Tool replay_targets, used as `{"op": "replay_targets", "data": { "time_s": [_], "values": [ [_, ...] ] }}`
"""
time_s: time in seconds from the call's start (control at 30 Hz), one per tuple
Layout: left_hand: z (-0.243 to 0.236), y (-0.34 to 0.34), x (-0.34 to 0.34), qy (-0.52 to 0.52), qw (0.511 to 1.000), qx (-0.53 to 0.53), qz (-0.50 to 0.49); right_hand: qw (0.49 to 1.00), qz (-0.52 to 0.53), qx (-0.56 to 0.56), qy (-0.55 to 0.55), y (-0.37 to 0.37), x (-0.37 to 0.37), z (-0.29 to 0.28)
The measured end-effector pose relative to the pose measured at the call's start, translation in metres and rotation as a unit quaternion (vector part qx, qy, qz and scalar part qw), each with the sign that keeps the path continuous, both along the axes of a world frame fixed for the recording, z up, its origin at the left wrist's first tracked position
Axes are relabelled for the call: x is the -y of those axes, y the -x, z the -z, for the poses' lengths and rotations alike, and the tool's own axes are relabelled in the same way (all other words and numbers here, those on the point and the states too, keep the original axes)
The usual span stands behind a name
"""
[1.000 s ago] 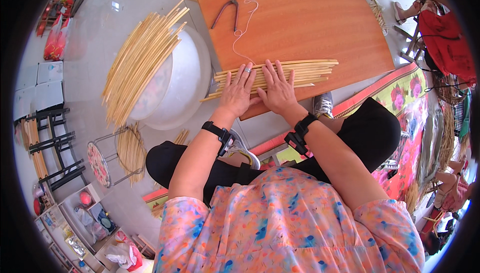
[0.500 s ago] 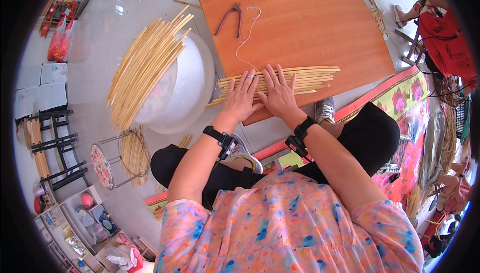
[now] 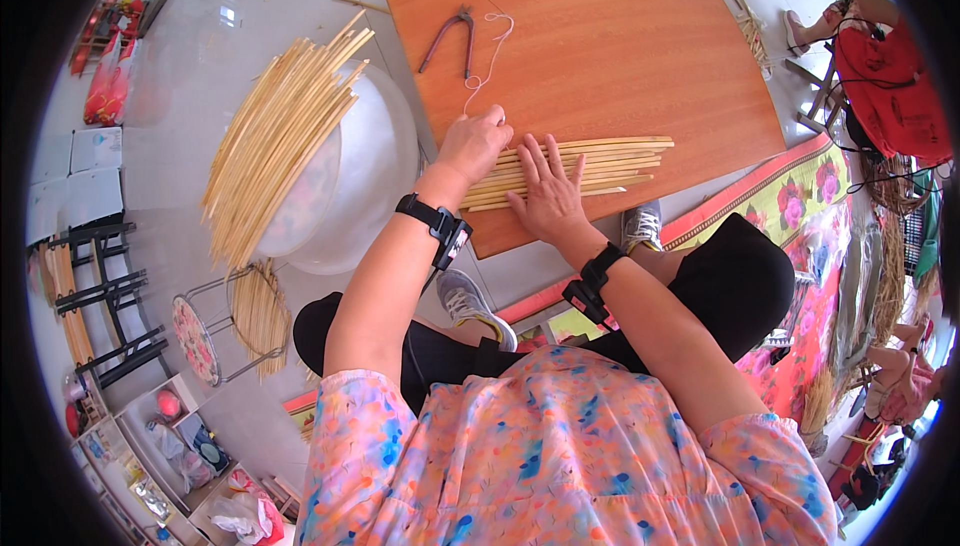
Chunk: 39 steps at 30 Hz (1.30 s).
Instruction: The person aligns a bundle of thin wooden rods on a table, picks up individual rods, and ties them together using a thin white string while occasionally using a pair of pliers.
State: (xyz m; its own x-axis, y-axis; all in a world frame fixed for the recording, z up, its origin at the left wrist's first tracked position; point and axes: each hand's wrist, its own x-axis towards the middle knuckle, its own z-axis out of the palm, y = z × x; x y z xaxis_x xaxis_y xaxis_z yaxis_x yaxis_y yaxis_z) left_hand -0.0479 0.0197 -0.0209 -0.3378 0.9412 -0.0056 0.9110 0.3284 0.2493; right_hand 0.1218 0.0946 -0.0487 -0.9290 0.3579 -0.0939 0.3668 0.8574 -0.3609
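A row of slim straw-coloured stalks [image 3: 625,158] lies side by side near the front edge of the orange-brown table. My right hand [image 3: 548,196] rests flat on them with its fingers spread. Over their left part, my left hand [image 3: 474,148] is closed, its thumb and fingers drawn together. A thin pale string [image 3: 484,78] runs down the table to this hand, which seems to pinch it; the exact grip is hidden. Farther back lie pliers [image 3: 462,31] with dark red handles, their legs spread. My left forearm hides the stalks' left ends.
Left of the table [image 3: 640,36], a thick bundle of stalks [image 3: 285,126] lies across a large pale round basin [image 3: 385,166]. A stool with a round floral seat [image 3: 195,339] stands lower left. At right are a floral mat [image 3: 775,206] and a seated person in red [image 3: 890,96].
My left hand has lifted from lying flat on the stalks and closed beside the string. The string's lower part has shifted left. My right hand stays spread on the stalks.
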Motion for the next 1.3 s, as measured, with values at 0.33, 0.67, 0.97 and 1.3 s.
{"op": "replay_targets", "data": {
  "time_s": [0.33, 0.67, 0.97, 1.3],
  "values": [
    [0.013, -0.003, 0.000, -0.027, 0.998, -0.022, -0.043, 1.000, -0.007, -0.016, 0.021, -0.002, -0.001, -0.005],
    [-0.001, -0.013, 0.020, -0.086, 0.991, -0.052, -0.085, 1.000, -0.005, -0.028, 0.012, -0.002, -0.001, -0.001],
    [0.005, -0.028, 0.025, -0.086, 0.993, -0.005, -0.081, 1.000, -0.012, -0.015, -0.005, -0.001, 0.000, -0.002],
    [-0.004, -0.006, 0.010, -0.017, 0.999, 0.039, -0.017, 1.000, -0.009, -0.022, -0.002, -0.001, 0.001, -0.004]
  ]
}}
